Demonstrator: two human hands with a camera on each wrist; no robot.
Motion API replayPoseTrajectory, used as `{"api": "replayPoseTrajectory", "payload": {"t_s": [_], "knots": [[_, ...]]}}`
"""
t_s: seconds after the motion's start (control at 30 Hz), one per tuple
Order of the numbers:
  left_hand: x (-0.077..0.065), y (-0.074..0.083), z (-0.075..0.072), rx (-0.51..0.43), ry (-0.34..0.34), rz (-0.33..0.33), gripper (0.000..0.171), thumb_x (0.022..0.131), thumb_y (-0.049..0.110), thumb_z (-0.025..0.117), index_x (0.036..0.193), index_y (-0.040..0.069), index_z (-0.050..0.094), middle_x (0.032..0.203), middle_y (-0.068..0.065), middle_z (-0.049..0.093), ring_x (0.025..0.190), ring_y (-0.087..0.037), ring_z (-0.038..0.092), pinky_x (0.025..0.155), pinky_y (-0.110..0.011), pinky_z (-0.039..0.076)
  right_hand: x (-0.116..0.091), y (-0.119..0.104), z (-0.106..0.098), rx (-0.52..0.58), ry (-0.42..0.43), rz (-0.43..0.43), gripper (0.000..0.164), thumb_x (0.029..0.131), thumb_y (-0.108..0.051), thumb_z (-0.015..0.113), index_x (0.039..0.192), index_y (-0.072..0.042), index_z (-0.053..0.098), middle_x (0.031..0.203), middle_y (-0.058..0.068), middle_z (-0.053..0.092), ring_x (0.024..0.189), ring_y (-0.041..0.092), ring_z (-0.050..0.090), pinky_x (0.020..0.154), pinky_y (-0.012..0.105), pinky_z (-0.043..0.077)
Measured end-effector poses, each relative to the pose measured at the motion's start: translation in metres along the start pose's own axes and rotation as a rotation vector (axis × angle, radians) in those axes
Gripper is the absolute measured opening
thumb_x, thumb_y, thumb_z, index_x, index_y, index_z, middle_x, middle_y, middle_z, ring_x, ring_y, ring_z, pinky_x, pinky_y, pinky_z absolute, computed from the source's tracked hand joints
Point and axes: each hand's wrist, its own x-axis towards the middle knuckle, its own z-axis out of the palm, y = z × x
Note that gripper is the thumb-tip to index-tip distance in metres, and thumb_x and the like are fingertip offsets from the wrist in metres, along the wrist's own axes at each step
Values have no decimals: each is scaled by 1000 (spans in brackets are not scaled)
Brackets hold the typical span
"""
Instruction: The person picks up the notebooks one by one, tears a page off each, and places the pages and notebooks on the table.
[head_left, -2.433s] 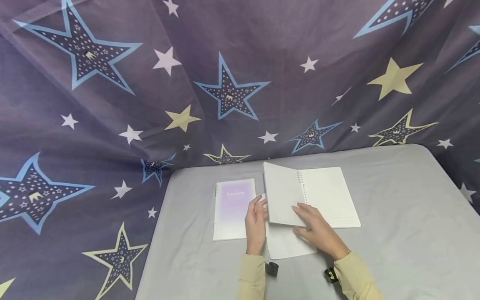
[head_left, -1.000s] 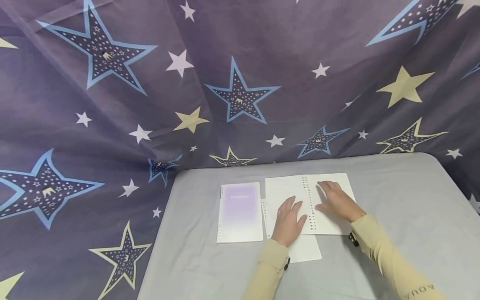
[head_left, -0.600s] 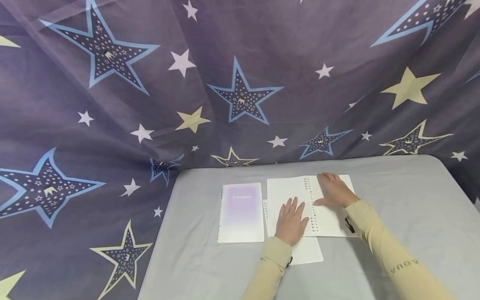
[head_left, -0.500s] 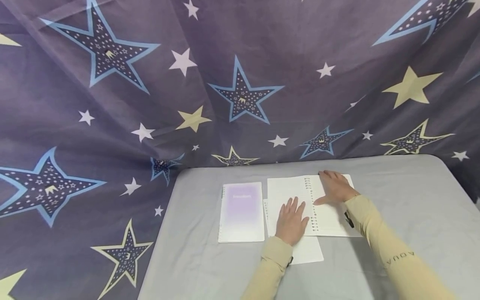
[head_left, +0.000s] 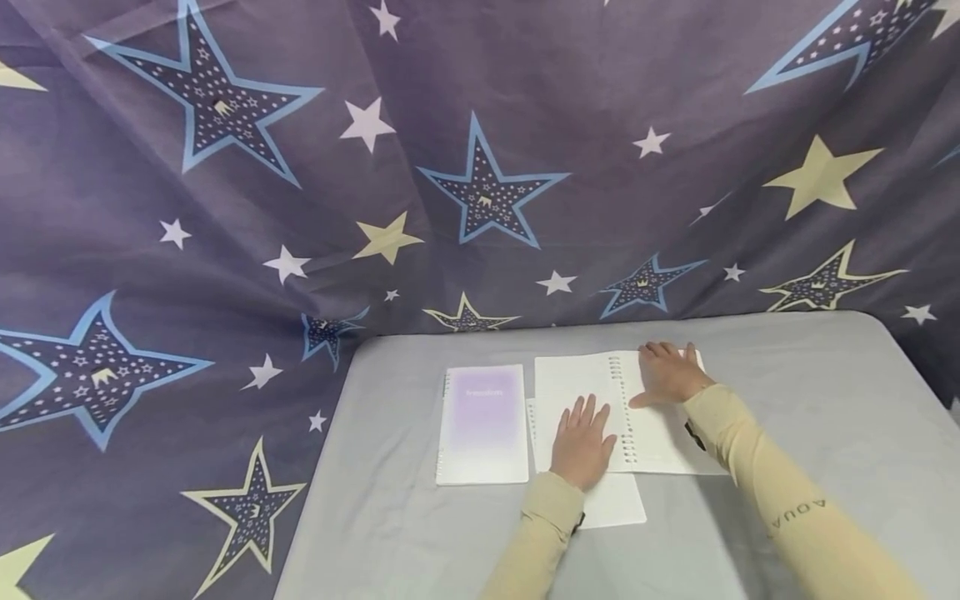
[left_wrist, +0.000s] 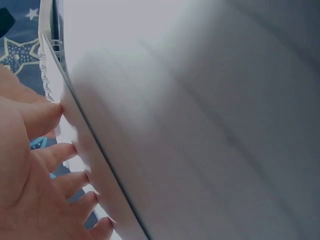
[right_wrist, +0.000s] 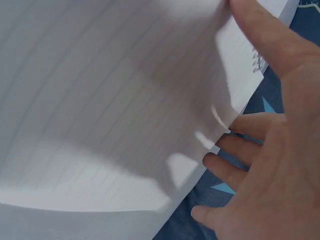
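A spiral notebook (head_left: 558,377) lies open flat, its white pages on both sides of the ring binding (head_left: 628,450). My left hand (head_left: 582,442) rests on the left page with its fingers extended. On the right page, near the top, lies my right hand (head_left: 669,377), fingers spread and thumb pointing toward the rings. Its fingertips (right_wrist: 212,159) come to the page edge in the right wrist view, where faint ruled lines show. Under the open notebook, another white page or notebook (head_left: 618,502) sticks out toward me, with a ringed edge at its left.
A closed spiral notebook (head_left: 483,429) with a purple-to-white cover lies just left of the open one. All rest on a grey cloth-covered table (head_left: 817,400). A dark curtain (head_left: 480,275) printed with stars hangs along the back and left.
A raised leaf on the left has come down flat. My left hand has moved from its outer edge onto that page; my right hand has gone up and right onto the right page.
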Motion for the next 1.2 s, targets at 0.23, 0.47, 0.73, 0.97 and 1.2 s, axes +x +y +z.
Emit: {"api": "replayPoseTrajectory", "payload": {"t_s": [0.23,0.47,0.73,0.97,1.2], "knots": [[3,3,2,-23,-9,14,50,97,41,39,141,18,37,149,-6,28,137,-24,22,111,-42,22,-9,11,-2,-30,122,-36,98,57,-57,79,126,6,50,130,27,45,121,45,36,98,73,9],[6,6,-2,5,-28,7,51,96,41,40,141,18,37,148,-7,29,137,-24,24,111,-42,23,-21,29,-4,-55,240,-62,62,69,-37,78,114,1,59,115,24,54,112,42,44,95,76,11],[13,11,-15,39,-54,4,51,93,40,50,136,13,43,142,-11,38,132,-27,33,107,-40,31,-42,34,1,-71,509,-159,14,84,-1,60,96,0,68,91,16,67,86,34,58,83,59,43],[29,6,-12,-19,-79,36,56,95,39,45,144,15,32,149,-12,25,137,-28,21,111,-42,22,-66,20,16,94,629,-197,30,85,4,57,115,5,59,103,21,64,94,36,59,81,49,49],[33,5,-8,84,-107,63,53,98,42,31,147,23,22,152,-10,18,138,-33,15,111,-48,20,-79,5,28,108,634,-289,36,83,6,56,118,4,57,114,21,59,104,36,56,91,48,45]]}}
